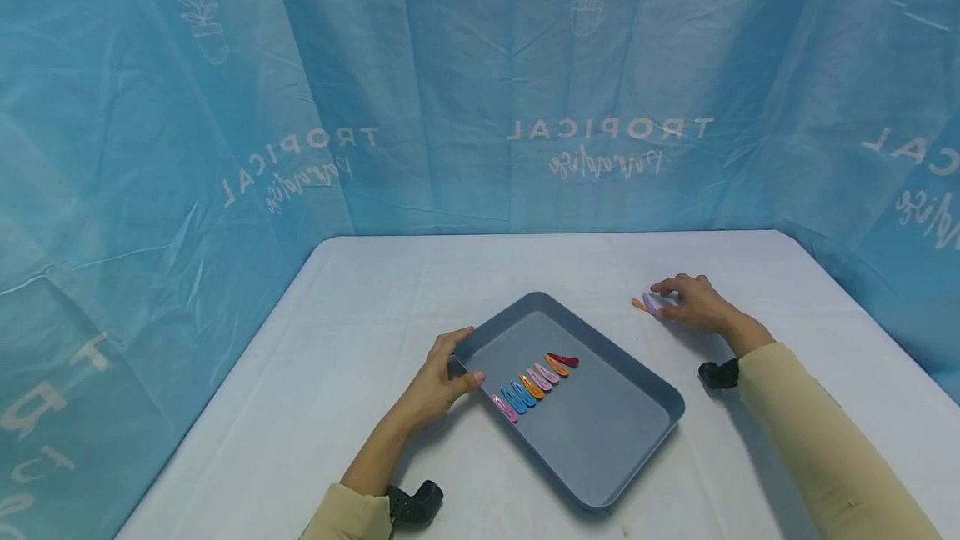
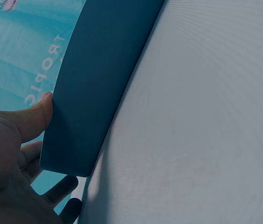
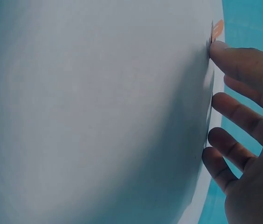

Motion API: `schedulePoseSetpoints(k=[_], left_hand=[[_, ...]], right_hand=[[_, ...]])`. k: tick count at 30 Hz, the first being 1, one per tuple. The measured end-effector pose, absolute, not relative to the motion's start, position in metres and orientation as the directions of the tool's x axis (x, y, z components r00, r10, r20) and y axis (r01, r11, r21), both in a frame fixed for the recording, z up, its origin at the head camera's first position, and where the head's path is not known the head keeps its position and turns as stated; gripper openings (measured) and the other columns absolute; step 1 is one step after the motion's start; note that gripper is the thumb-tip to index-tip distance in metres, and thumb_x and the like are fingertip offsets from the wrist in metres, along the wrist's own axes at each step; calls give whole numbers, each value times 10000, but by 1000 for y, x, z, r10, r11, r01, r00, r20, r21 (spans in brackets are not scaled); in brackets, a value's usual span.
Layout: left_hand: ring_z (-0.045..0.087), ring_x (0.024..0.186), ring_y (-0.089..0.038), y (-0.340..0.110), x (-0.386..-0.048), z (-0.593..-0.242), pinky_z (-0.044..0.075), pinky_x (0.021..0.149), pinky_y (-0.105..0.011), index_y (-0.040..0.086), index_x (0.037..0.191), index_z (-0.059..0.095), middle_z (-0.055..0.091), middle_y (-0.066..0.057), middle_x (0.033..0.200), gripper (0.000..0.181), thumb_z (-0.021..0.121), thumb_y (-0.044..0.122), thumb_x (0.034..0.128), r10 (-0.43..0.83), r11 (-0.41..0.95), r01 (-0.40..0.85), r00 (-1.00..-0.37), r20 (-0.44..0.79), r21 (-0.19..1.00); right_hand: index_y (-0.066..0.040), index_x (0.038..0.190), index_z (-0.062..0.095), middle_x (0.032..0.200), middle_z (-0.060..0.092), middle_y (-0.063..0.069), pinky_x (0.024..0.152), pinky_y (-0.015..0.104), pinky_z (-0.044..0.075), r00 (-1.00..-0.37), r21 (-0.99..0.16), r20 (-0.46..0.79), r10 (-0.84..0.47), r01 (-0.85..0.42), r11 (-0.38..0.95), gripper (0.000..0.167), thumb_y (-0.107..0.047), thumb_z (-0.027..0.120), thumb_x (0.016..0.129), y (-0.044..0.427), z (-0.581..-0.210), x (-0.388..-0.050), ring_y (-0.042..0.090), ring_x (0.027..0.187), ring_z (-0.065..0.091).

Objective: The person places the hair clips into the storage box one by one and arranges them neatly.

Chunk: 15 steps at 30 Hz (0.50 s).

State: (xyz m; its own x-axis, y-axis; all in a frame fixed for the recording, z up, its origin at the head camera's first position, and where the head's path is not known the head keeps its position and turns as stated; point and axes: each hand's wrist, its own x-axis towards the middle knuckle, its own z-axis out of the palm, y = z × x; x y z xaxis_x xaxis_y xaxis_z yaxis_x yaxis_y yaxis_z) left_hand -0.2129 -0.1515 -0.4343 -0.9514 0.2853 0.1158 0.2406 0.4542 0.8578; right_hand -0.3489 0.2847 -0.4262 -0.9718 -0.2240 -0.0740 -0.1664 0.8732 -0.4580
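Note:
A grey-blue rectangular tray (image 1: 600, 457) lies at an angle on the white-covered table. My left hand (image 1: 438, 382) holds its left corner, with the thumb at the rim (image 2: 52, 100) and the fingers around the corner. Inside, several snap hair clips form a slanting row, from a pink hair clip (image 1: 506, 408) to a dark red hair clip (image 1: 564, 360). Off the tray's far right side, my right hand (image 1: 697, 304) has its thumb against a purple hair clip (image 1: 649, 303), its index finger apart from the thumb. An orange hair clip (image 1: 639, 305) lies beside the purple one.
The white tablecloth (image 1: 390, 298) surrounds the tray. Behind and beside the table hangs a blue printed curtain (image 1: 450, 107). A black wrist device (image 1: 417, 505) sits at the left wrist, and another black device (image 1: 718, 374) at the right.

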Motion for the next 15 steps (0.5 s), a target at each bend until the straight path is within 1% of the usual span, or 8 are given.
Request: schedulePoseSetpoints(k=[4, 11, 15], left_hand=[[181, 1438, -361, -152, -213, -434, 239, 1094, -616, 155, 1471, 313, 278, -116, 1508, 731, 691, 261, 855, 288, 455, 241, -951, 114, 857], [194, 1432, -366, -151, -214, -435, 240, 1092, -617, 160, 1471, 313, 277, -118, 1510, 727, 685, 277, 858, 279, 472, 233, -954, 106, 850], [194, 1432, -367, -151, -214, -435, 235, 1093, -618, 151, 1472, 311, 279, -123, 1507, 724, 682, 271, 862, 282, 476, 237, -953, 108, 847]], right_hand=[[-59, 1315, 534, 1311, 475, 211, 929, 589, 370, -972, -433, -90, -216, -157, 888, 533, -263, 670, 842, 283, -426, -350, 379, 1141, 330], [-67, 1312, 543, 1312, 452, 218, 921, 597, 382, -973, -414, -109, -203, -141, 899, 612, -375, 703, 808, 280, -425, -353, 385, 1138, 328], [-75, 1306, 552, 1302, 446, 220, 917, 596, 385, -973, -413, -106, -204, -144, 899, 641, -413, 717, 788, 281, -427, -357, 387, 1136, 331]])
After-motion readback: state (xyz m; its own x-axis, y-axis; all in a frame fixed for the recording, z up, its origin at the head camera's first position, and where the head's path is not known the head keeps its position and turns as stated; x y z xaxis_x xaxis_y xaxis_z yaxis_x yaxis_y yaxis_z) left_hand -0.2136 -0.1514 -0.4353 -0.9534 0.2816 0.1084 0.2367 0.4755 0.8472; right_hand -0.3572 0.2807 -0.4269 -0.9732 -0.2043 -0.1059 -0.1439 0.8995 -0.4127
